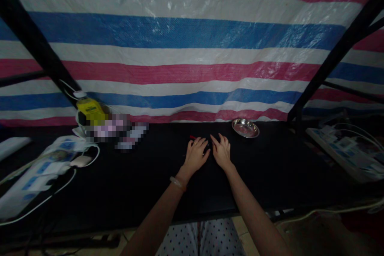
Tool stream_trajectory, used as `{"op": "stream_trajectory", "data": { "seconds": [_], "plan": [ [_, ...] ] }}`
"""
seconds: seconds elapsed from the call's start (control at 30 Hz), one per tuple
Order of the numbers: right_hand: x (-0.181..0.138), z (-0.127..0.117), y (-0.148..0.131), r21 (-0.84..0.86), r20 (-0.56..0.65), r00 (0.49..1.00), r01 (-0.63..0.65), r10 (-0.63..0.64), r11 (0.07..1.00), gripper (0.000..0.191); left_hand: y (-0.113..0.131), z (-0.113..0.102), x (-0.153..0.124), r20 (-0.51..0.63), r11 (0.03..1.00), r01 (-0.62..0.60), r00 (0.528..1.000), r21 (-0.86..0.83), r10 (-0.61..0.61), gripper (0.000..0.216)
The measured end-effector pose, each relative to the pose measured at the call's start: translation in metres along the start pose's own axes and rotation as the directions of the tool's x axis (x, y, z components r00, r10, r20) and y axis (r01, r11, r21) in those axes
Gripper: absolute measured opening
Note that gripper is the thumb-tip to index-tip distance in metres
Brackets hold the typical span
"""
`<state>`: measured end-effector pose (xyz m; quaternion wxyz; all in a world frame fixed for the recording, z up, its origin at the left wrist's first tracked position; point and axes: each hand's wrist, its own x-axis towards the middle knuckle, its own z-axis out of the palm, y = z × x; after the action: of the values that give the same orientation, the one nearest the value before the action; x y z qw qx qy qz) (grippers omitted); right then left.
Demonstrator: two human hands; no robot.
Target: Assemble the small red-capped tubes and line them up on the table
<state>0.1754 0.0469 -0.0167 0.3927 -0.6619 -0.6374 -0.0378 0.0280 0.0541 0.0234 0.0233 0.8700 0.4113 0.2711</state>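
Note:
My left hand [197, 155] rests palm down on the black tabletop [135, 184], fingers loosely bent and thumb apart. Just beyond its fingertips a small red thing [192, 137] shows, too small and dark to name. Close beside it lies my right hand [222, 153], also palm down, with fingers stretched and spread. In the narrow gap between both hands there is something dark that I cannot make out. A shallow round steel dish [245, 129] stands beyond my right hand, slightly to the right, untouched.
At the left are a power strip [39, 180] with plugs and white cables, a yellow bottle [90, 106] and blurred-out items. Another strip with cables [345, 152] lies far right. Black frame posts [327, 64] flank a striped plastic sheet [192, 36] behind the table.

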Motion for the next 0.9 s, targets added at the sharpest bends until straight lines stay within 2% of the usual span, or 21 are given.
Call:
{"op": "stream_trajectory", "data": {
  "seconds": [0.07, 0.17, 0.33, 0.6, 0.7, 0.9],
  "plan": [
    [0.001, 0.003, 0.000, -0.012, 0.023, 0.998, 0.054, -0.054, 0.998, 0.041, 0.004, 0.009, 0.002, 0.030, 0.999, -0.037, 0.999, 0.018, 0.036, 0.035],
    [0.002, 0.004, 0.001, -0.027, 0.045, 0.997, 0.061, -0.060, 0.998, 0.033, 0.006, 0.016, 0.004, 0.051, 0.998, -0.044, 0.998, 0.051, 0.042, 0.034],
    [0.002, 0.001, 0.002, -0.027, 0.034, 0.999, 0.036, -0.035, 0.999, 0.021, 0.004, 0.016, 0.004, 0.073, 0.998, -0.034, 0.997, 0.048, 0.031, 0.033],
    [0.002, -0.006, -0.001, -0.024, 0.020, 1.000, 0.022, -0.021, 0.999, 0.016, 0.003, 0.014, 0.003, 0.113, 0.996, -0.088, 0.990, -0.006, 0.089, 0.027],
    [0.003, -0.010, -0.004, 0.009, -0.028, 1.000, 0.005, -0.005, 1.000, 0.017, 0.004, 0.013, 0.003, 0.118, 0.993, -0.119, 0.986, -0.017, 0.120, 0.023],
    [0.003, -0.013, -0.010, 0.153, -0.206, 0.975, -0.057, 0.089, 0.987, 0.024, 0.005, 0.013, 0.003, 0.109, 0.981, -0.188, 0.975, -0.047, 0.193, 0.020]
  ]
}}
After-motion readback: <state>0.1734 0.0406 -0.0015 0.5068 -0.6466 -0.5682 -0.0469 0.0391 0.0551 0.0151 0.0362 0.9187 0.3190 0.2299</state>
